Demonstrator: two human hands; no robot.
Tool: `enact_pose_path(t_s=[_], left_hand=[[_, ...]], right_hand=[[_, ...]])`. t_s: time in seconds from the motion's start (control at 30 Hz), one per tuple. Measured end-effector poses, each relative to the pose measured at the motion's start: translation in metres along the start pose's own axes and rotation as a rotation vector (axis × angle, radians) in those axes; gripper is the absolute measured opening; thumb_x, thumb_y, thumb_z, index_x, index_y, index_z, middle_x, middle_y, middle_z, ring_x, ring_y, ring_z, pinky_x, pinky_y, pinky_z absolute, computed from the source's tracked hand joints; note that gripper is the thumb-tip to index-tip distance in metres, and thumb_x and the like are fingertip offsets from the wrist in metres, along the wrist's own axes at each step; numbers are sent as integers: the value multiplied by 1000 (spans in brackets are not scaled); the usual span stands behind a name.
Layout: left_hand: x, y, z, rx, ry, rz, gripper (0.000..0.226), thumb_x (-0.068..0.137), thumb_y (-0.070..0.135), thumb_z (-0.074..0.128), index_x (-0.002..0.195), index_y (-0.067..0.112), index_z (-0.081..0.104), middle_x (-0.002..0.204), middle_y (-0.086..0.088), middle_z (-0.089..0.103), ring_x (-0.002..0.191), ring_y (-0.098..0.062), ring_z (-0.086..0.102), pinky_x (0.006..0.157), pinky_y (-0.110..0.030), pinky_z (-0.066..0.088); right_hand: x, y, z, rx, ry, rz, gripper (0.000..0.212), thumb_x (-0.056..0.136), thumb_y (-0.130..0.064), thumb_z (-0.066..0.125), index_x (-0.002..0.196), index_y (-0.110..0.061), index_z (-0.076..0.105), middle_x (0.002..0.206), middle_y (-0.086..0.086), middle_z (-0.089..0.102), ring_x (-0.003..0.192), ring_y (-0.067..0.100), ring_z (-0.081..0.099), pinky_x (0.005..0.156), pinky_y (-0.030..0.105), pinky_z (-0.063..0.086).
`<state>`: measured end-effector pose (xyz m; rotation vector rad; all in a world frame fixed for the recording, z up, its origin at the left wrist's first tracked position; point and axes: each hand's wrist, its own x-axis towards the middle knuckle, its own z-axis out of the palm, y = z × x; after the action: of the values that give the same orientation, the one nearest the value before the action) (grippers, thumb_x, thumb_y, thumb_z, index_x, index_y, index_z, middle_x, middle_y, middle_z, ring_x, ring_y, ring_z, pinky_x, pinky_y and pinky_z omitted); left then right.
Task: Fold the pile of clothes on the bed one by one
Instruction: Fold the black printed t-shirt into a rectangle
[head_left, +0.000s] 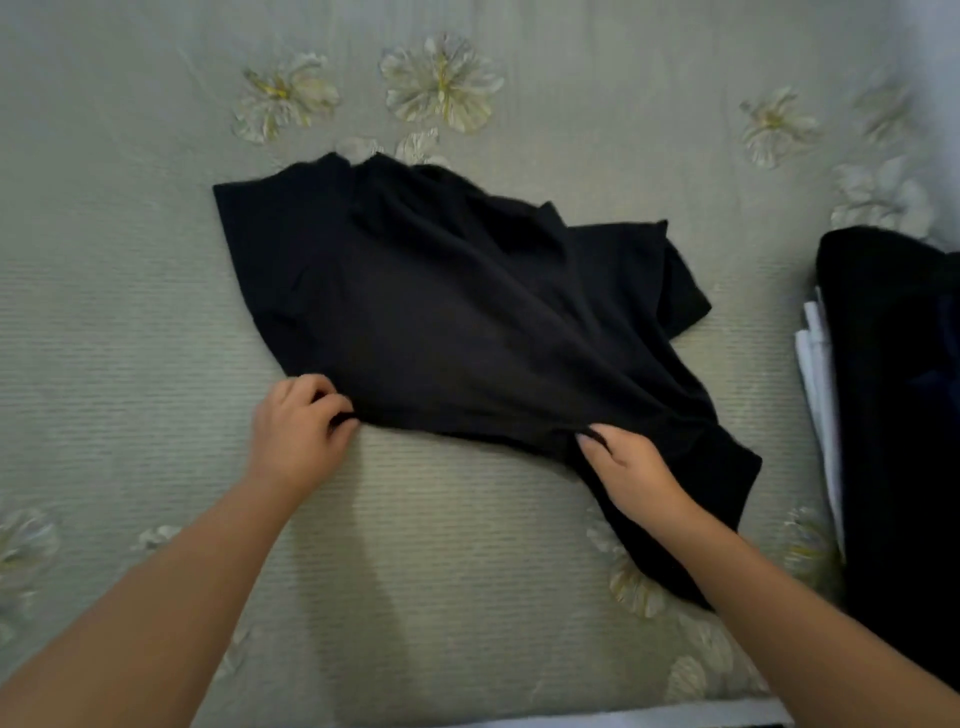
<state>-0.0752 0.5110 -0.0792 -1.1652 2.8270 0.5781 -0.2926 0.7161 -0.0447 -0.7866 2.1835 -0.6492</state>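
Note:
A black garment (457, 312) lies rumpled and spread across the middle of the bed (156, 312). My left hand (298, 434) pinches the near left corner of its lower edge. Further right on the same edge, my right hand (631, 475) grips the cloth, and part of the garment trails down beneath that forearm. The far edge of the garment is bunched near the flower pattern.
The bedcover is pale green with ribbed stripes and embroidered flowers. At the right edge sits a stack of clothes (893, 415), dark pieces on top and white ones (823, 395) showing at its side. The bed's near edge (623, 719) runs along the bottom.

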Motion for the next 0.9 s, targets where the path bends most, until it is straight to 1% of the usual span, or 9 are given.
enact_pose_path(t_s=[0.13, 0.23, 0.33, 0.43, 0.5, 0.6, 0.77, 0.83, 0.9], left_hand=[[13, 24, -2, -184, -53, -103, 19, 91, 16, 53, 84, 0, 61, 74, -15, 61, 80, -30, 56, 89, -43, 38], [19, 46, -8, -394, -273, -194, 20, 93, 27, 48, 78, 14, 46, 64, -2, 50, 69, -23, 50, 64, -34, 38], [22, 58, -27, -446, -473, -193, 23, 87, 34, 56, 73, 20, 45, 66, 2, 50, 59, -13, 48, 48, -19, 36], [23, 62, -64, -470, -643, -273, 20, 83, 10, 59, 79, 20, 42, 75, -1, 49, 62, -12, 46, 49, -20, 36], [25, 70, -91, -448, -482, -311, 27, 79, -6, 49, 79, 19, 39, 77, -2, 45, 70, -17, 45, 55, -27, 33], [31, 93, -141, -483, -164, -305, 24, 82, -9, 44, 85, 14, 43, 74, 3, 43, 74, -17, 43, 56, -27, 28], [46, 137, -237, -588, 49, -170, 27, 81, -15, 44, 87, 5, 61, 82, -7, 56, 81, -17, 50, 59, -20, 38], [48, 147, -274, -536, 117, -160, 29, 78, -15, 45, 91, 2, 64, 84, -8, 57, 81, -17, 50, 54, -12, 36], [46, 152, -306, -421, 191, -200, 29, 76, -12, 46, 92, 1, 67, 85, -14, 61, 83, -22, 53, 57, -17, 35]], right_hand=[[8, 16, -40, 368, 25, 187, 25, 93, -11, 48, 76, -11, 65, 77, -5, 62, 74, 5, 55, 63, 2, 41], [21, 24, -59, 491, 38, 319, 25, 94, -10, 45, 77, -11, 63, 76, -4, 62, 76, 12, 57, 69, 16, 45], [27, 27, -75, 261, 38, 237, 19, 93, -5, 45, 84, -6, 61, 78, 3, 58, 84, 19, 51, 70, 26, 39], [24, 10, -98, -1, 93, 33, 16, 91, -2, 49, 100, 1, 62, 89, 6, 55, 88, 16, 48, 68, 20, 29], [16, -10, -119, -106, 91, -59, 14, 90, -3, 51, 98, 2, 61, 85, 6, 55, 84, 16, 49, 63, 20, 27], [3, -48, -153, -148, 165, -150, 11, 88, -4, 56, 90, 3, 64, 76, 7, 56, 76, 17, 50, 55, 16, 31], [-11, -115, -219, -124, 414, -189, 24, 92, -8, 49, 90, 9, 65, 88, 24, 64, 86, 34, 57, 63, 33, 30], [-19, -142, -242, -56, 542, -198, 25, 92, -4, 43, 88, 13, 61, 90, 27, 62, 86, 37, 56, 63, 35, 27], [-30, -167, -261, 13, 675, -231, 23, 92, 0, 40, 77, 9, 54, 87, 29, 57, 85, 37, 53, 59, 33, 18]])
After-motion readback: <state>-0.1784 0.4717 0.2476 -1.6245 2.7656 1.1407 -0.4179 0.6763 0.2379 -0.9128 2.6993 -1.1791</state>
